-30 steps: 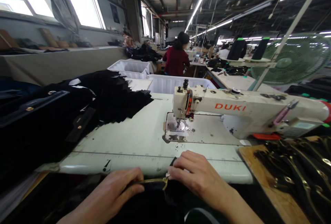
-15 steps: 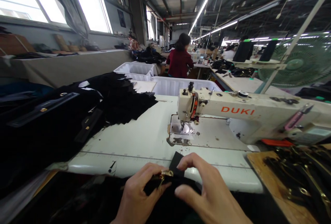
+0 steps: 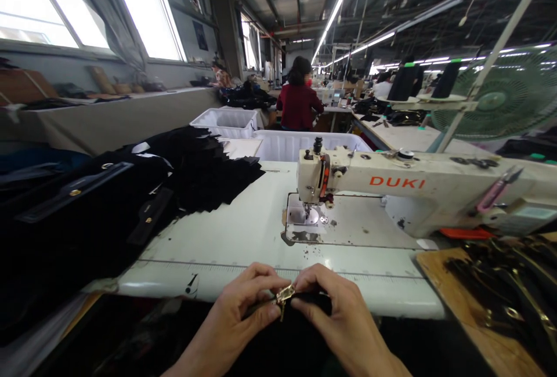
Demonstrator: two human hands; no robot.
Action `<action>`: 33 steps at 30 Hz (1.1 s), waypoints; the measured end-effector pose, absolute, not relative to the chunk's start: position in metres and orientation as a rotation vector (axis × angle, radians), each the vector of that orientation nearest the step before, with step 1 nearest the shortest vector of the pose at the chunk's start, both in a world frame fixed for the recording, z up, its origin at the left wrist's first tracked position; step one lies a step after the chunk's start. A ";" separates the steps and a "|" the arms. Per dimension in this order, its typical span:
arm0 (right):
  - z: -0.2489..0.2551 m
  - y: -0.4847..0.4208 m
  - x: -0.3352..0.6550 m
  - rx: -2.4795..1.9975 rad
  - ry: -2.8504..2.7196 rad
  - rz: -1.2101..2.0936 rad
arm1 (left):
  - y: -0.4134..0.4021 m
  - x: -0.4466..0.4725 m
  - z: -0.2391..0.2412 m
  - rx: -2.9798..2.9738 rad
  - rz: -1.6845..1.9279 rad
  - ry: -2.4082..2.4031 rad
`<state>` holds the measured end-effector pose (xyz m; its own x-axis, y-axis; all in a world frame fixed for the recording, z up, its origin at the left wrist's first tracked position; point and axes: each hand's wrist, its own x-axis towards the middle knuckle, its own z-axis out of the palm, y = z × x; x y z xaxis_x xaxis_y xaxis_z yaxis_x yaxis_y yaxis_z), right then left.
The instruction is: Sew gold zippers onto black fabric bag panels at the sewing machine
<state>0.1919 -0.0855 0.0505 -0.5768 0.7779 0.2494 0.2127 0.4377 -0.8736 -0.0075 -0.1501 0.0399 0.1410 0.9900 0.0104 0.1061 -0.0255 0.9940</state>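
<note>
At the front edge of the sewing table, my left hand (image 3: 237,313) pinches a gold metal zipper slider (image 3: 285,293) with a small hanging pull. My right hand (image 3: 342,313) is closed, thumb against fingertips, on the black fabric (image 3: 311,300) just right of the slider. Both sets of fingertips nearly meet around the gold piece. The fabric drops from my hands below the table edge, where it merges with dark cloth. Which part of the zipper the fingers cover is hidden.
A sewing machine (image 3: 365,174) stands ahead, its needle over the plate. Left lies a stack of black fabric pieces (image 3: 191,174). Right, a wooden board (image 3: 452,284) carries black strips with gold zippers. White bins (image 3: 300,140) stand behind the table; beyond, a person in dark red (image 3: 298,101) sits.
My right hand has moved left and down and closed on the fabric beside the slider. The dark strip standing up between my hands no longer shows. The slider is tilted more upward.
</note>
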 end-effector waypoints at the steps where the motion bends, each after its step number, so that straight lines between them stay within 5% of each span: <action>1: 0.051 -0.086 0.191 -0.830 -2.020 1.100 | -0.150 -0.007 0.041 1.405 1.052 1.183; 9: 0.048 -0.088 0.188 -0.757 -1.971 0.976 | -0.150 -0.001 0.030 1.850 1.284 1.479; 20: 0.048 -0.088 0.187 -0.592 -2.192 0.539 | -0.151 0.004 0.030 1.328 1.357 1.411; 33: 0.047 -0.083 0.187 -0.718 -2.156 0.714 | -0.150 -0.024 0.045 1.635 1.078 1.355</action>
<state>0.1868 -0.0834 0.0467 -0.5683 0.6770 0.4676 0.2640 0.6883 -0.6757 -0.0243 -0.1502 0.0450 0.0881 0.9856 0.1441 0.3620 -0.1664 0.9172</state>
